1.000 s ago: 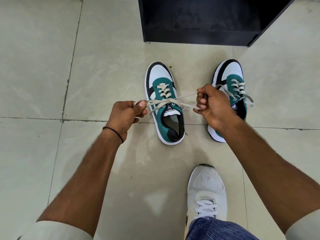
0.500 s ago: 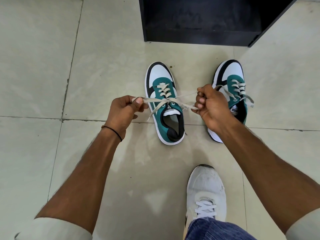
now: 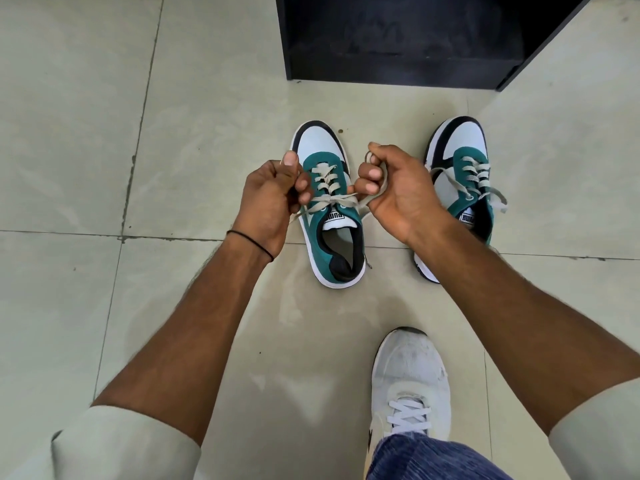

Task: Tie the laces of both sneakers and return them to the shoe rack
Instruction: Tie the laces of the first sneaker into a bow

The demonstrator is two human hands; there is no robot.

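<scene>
Two green, white and black sneakers stand on the tiled floor, toes pointing away from me. The left sneaker [image 3: 329, 233] has its beige laces [image 3: 334, 201] crossed over the tongue. My left hand [image 3: 268, 199] grips one lace end at the shoe's left side. My right hand [image 3: 394, 188] grips the other lace end, looped around its fingers, at the shoe's right. The right sneaker [image 3: 460, 161] lies behind my right wrist, its laces [image 3: 481, 183] loose and trailing sideways.
A black shoe rack [image 3: 398, 64] stands on the floor just beyond the sneakers, its low opening facing me. My own white shoe [image 3: 410, 382] and a blue trouser leg [image 3: 426, 459] are at the bottom. Bare tiles stretch to the left.
Both hands have moved inward toward the left sneaker and risen a little, so the laces, stretched wide before, now run short and slack over the tongue. The shoes have not moved.
</scene>
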